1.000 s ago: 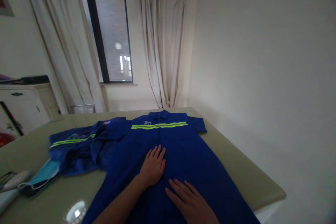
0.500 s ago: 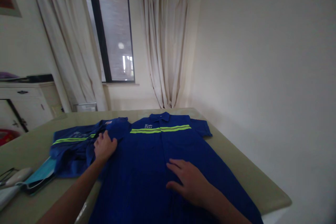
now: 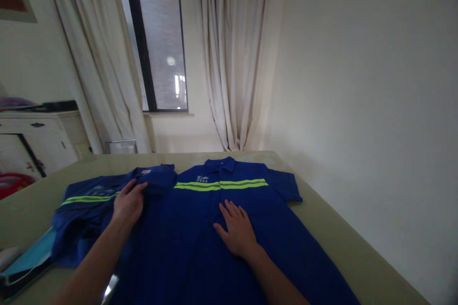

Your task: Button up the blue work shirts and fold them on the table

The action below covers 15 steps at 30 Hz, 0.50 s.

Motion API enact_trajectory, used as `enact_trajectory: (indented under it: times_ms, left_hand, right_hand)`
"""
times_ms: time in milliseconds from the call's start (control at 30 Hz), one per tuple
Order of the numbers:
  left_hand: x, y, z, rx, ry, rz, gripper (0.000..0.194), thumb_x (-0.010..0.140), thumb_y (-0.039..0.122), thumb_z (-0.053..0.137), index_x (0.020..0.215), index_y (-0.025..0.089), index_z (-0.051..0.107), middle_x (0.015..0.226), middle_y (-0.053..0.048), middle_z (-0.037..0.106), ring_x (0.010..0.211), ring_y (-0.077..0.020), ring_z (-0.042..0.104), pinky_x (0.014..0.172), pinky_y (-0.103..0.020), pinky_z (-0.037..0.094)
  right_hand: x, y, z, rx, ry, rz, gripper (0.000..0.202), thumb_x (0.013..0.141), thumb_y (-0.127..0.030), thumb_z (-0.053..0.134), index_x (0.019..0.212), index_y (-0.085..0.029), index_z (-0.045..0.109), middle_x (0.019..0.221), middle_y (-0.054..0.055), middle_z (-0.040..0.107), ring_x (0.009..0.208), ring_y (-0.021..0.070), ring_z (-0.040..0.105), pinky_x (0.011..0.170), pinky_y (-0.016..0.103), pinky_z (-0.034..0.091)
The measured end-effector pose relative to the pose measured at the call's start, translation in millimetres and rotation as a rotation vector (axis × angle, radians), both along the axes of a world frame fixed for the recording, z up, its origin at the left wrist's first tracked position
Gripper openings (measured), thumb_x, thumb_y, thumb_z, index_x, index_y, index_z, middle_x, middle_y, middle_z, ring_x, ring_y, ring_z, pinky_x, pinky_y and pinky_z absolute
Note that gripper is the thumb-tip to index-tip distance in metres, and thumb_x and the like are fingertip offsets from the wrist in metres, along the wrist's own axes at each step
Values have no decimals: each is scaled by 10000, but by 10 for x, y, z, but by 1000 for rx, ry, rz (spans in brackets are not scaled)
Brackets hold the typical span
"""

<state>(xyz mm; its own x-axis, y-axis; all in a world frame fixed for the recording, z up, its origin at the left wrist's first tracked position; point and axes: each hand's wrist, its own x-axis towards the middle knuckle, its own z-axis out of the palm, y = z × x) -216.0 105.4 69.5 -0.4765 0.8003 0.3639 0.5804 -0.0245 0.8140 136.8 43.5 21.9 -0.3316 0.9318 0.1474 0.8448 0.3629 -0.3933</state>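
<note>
A blue short-sleeved work shirt (image 3: 200, 243) lies spread out, collar at the far end, with a yellow-green and grey reflective band across the chest and white print above it. My right hand (image 3: 236, 231) rests flat on its front below the band, fingers spread. To the left, my left hand (image 3: 129, 204) is over the gap between this shirt and a second blue garment (image 3: 86, 214), bunched and with a similar band. Its thumb and index finger are apart, with nothing visible between them; the other fingers are partly hidden.
The pale green table (image 3: 324, 219) meets a bare wall on the right. At its left edge lie a light-blue face mask (image 3: 34, 250) and a dark flat object. Behind stand a white cabinet (image 3: 46, 138), curtains (image 3: 232, 57) and a window (image 3: 162, 47).
My right hand has moved forward and slightly left, coming down flat on the shirt. My left hand has shifted left and a little nearer to me. The view has also shifted.
</note>
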Motion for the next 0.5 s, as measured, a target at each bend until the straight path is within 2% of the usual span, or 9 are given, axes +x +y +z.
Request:
enact_trajectory:
  times_ms: [100, 200, 267, 333, 433, 500]
  left_hand:
    - [390, 89, 87, 32, -24, -236, 494, 955, 395, 477, 1395, 182, 551, 1239, -79, 732, 1107, -241, 701, 950, -407, 582]
    - [840, 99, -8, 57, 166, -426, 522, 890, 510, 597, 1318, 214, 640, 1322, -73, 701, 1227, -261, 646, 1062, -419, 519]
    - [1057, 52, -182, 56, 407, -394, 504, 936, 475, 539, 1346, 194, 623, 1435, -107, 623, 1338, -285, 562, 1150, -454, 431]
    - [1168, -9, -390, -30, 593, -307, 488, 972, 423, 472, 1369, 173, 607, 1493, -135, 570, 1383, -305, 518, 1172, -479, 390]
    - [1187, -68, -618, -181, 731, -298, 503, 987, 425, 447, 1415, 191, 573, 1489, -124, 579, 1384, -301, 519, 1186, -489, 357]
    - [1171, -82, -668, -206, 757, -282, 529, 1001, 446, 414, 1448, 192, 542, 1513, -117, 555, 1407, -289, 495, 1203, -468, 330]
  right_hand:
    - [21, -12, 29, -7, 18, 3, 611, 992, -534, 487, 1541, -271, 443, 1637, 68, 352, 1523, 272, 297, 1246, 509, 191]
    - [35, -28, 46, -20, 33, 16, 589, 988, -511, 508, 1528, -280, 463, 1631, 56, 368, 1521, 265, 303, 1250, 500, 192]
    - [53, -42, 53, -30, 45, 18, 569, 984, -488, 520, 1515, -286, 481, 1622, 44, 388, 1516, 261, 314, 1252, 489, 196]
    - [76, -55, 60, -36, 63, 15, 555, 982, -475, 529, 1500, -279, 502, 1610, 38, 412, 1506, 258, 335, 1252, 472, 210]
    - [100, -72, 82, -35, 96, 11, 538, 980, -469, 536, 1479, -267, 531, 1586, 39, 452, 1483, 256, 376, 1244, 453, 237]
    - [99, -76, 101, -31, 108, -6, 516, 976, -455, 542, 1458, -269, 554, 1568, 38, 478, 1469, 262, 398, 1237, 453, 254]
